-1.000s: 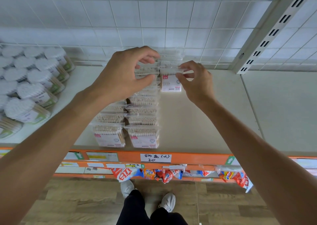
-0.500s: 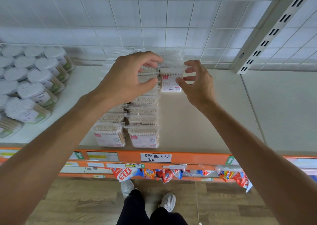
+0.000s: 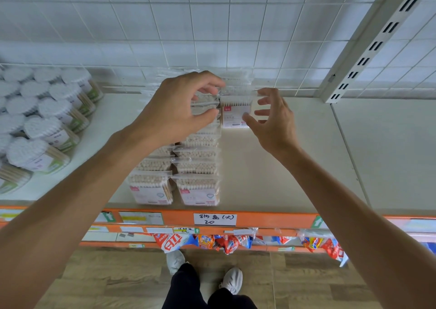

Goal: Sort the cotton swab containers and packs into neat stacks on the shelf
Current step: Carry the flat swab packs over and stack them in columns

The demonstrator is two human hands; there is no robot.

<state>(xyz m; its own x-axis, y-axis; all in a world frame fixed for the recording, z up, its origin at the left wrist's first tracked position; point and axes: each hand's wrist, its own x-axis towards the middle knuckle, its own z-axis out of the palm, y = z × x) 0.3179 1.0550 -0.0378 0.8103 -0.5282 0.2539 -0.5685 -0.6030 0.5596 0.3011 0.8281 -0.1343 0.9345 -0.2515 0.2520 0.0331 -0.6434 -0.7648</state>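
Note:
Two rows of clear cotton swab packs [image 3: 197, 167] run from the shelf's front edge toward the back wall. At the far end a single pack with a white and pink label [image 3: 234, 116] stands upright, with more packs [image 3: 236, 82] piled behind it. My left hand [image 3: 179, 110] hovers over the far end of the rows, fingers and thumb loosely curved with a gap between them, holding nothing I can see. My right hand [image 3: 271, 120] is just right of the upright pack, fingers spread, thumb tip at its lower right corner.
Round cotton swab containers [image 3: 47, 129] lie stacked on their sides at the shelf's left. Bare cream shelf [image 3: 271, 172] stretches to the right of the packs. A slotted upright post [image 3: 368, 49] rises at the back right. An orange price rail [image 3: 259, 219] edges the front.
My right hand has let go of the upright pack and spread its fingers. My left hand's fingers have opened slightly. The upright pack stays standing.

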